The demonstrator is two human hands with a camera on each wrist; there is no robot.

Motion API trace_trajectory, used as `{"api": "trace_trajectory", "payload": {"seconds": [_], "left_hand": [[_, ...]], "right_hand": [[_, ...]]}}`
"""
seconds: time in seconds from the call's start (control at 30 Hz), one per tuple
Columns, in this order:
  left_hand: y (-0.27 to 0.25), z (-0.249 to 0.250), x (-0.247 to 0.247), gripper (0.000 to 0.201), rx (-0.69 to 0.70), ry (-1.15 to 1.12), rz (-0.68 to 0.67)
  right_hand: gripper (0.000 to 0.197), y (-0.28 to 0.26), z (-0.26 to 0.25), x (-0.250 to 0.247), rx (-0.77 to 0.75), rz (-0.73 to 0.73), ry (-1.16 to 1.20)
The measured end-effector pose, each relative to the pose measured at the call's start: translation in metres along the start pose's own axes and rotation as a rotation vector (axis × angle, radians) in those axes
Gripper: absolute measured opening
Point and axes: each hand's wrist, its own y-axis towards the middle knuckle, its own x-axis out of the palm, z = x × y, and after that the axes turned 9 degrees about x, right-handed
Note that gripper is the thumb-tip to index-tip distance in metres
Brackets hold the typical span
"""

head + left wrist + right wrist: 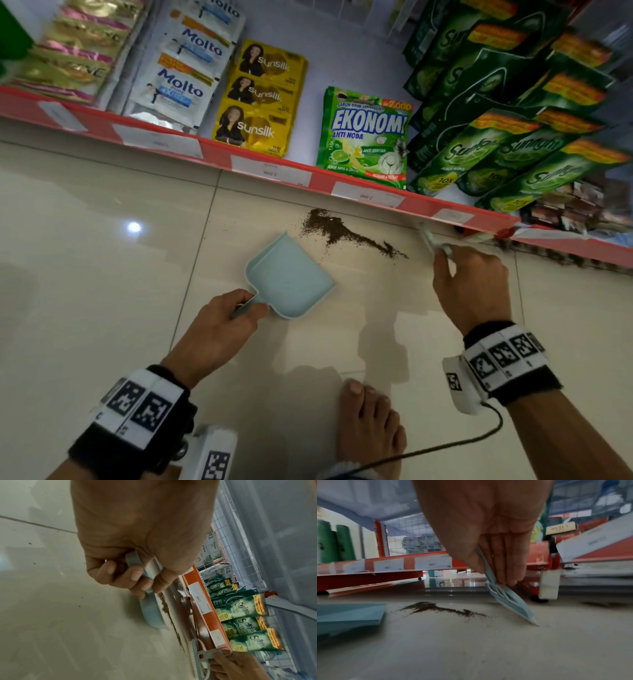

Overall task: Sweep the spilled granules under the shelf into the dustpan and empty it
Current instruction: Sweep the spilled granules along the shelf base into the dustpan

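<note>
A streak of dark brown granules [342,233] [440,608] [167,612] lies on the pale tiled floor just in front of the bottom shelf. A light blue dustpan [291,277] [349,614] [152,614] sits on the floor left of the streak. My left hand [236,311] [135,580] grips its handle. My right hand [469,274] [496,555] pinches the handle of a small light blue brush [435,241] [508,600] [199,655]. The brush's lower edge touches the floor at the right end of the streak.
The red shelf edge [308,178] with white price labels runs across above the spill, stocked with Sunsilk sachets [260,99], an Ekonomi pack [366,133] and green Sunlight pouches [507,154]. More granules [604,603] lie under the shelf at the right. My bare foot [370,425] stands behind.
</note>
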Motion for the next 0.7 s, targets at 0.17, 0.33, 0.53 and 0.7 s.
{"api": "trace_trajectory", "payload": {"seconds": [0.17, 0.33, 0.53, 0.7], "left_hand": [[0.001, 0.003, 0.005, 0.034, 0.013, -0.015, -0.03], [-0.002, 0.0, -0.001, 0.038, 0.001, -0.026, -0.005], [-0.004, -0.006, -0.009, 0.033, -0.017, -0.078, 0.028], [0.0, -0.006, -0.006, 0.03, -0.008, -0.07, 0.006]], "right_hand": [[0.029, -0.02, -0.044, 0.015, -0.031, -0.177, 0.081], [0.017, -0.018, -0.067, 0.003, -0.138, -0.02, 0.183], [0.014, 0.014, -0.04, 0.002, -0.056, -0.013, 0.001], [0.039, 0.015, -0.064, 0.028, -0.205, -0.094, 0.045]]}}
